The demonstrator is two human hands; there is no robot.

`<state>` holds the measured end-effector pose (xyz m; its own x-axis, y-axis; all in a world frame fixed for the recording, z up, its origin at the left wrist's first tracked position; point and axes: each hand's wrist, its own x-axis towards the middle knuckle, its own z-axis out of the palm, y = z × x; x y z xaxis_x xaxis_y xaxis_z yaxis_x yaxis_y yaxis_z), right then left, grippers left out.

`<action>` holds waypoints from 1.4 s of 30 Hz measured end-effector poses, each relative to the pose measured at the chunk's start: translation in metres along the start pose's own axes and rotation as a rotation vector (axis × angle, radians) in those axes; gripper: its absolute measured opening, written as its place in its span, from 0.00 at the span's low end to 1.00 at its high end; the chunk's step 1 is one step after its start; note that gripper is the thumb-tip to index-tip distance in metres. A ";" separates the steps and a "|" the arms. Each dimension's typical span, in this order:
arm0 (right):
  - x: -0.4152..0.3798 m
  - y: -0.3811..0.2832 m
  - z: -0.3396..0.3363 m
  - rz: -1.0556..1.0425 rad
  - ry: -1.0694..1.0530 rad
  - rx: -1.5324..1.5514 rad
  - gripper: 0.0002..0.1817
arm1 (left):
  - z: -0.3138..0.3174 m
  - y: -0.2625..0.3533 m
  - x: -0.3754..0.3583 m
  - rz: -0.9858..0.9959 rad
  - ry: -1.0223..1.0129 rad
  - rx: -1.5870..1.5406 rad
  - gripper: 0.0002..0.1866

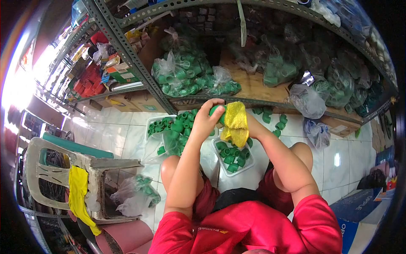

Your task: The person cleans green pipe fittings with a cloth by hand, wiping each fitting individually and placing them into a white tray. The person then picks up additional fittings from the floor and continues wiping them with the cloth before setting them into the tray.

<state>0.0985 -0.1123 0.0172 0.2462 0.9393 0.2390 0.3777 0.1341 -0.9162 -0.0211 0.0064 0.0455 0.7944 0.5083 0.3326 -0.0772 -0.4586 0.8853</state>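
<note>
My left hand (207, 118) is closed around a green plastic pipe fitting (218, 112), up in front of my knees. The right hand (253, 127) presses a yellow cloth (236, 116) against that fitting; the cloth hides most of its fingers. Below both hands, a clear plastic tub (234, 172) on the floor holds several green fittings (229, 159). Left of it, more green fittings (182, 122) fill another tub and a clear bag. A few loose fittings (280, 122) lie on the tiles beyond my right hand.
A metal shelf (270, 100) ahead carries bags of green fittings (182, 70). To the left stands a worn plastic chair (36, 169) with a yellow cloth (78, 194) draped on it. A bag (135, 194) lies beside it. A blue box (355, 207) sits at right.
</note>
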 end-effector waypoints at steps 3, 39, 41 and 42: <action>-0.002 -0.010 -0.007 0.222 0.094 0.444 0.17 | -0.003 0.000 0.002 -0.083 -0.006 0.061 0.17; -0.009 0.012 -0.033 -0.042 0.254 0.925 0.23 | -0.011 -0.031 0.003 -0.517 -0.073 -1.724 0.25; -0.011 0.012 -0.033 -0.056 0.288 0.863 0.23 | -0.013 -0.031 0.003 -0.488 -0.063 -1.631 0.25; -0.013 0.011 -0.034 -0.064 0.311 0.862 0.23 | -0.014 -0.031 0.003 -0.459 -0.053 -1.537 0.25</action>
<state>0.1297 -0.1332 0.0149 0.5241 0.8114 0.2586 -0.3668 0.4891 -0.7914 -0.0242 0.0320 0.0240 0.9364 0.3503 -0.0224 -0.3153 0.8675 0.3846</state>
